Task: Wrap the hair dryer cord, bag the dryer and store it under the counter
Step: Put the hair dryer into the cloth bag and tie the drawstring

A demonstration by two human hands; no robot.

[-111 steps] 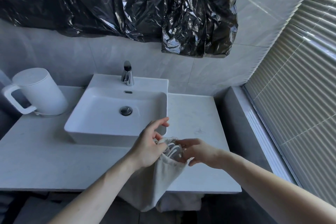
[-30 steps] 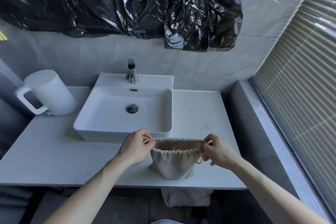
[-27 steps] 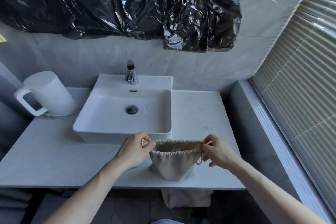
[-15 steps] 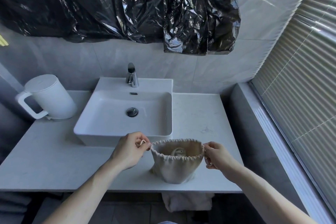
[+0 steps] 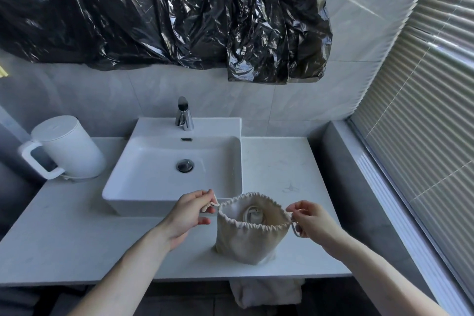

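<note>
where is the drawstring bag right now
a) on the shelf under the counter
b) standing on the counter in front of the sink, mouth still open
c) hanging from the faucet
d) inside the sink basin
b: the drawstring bag stands on the counter in front of the sink, its mouth open, with the left hand and right hand each pinching a drawstring at its sides.

Left hand [image 5: 186, 215], right hand [image 5: 311, 220] apparently pinching.
</note>
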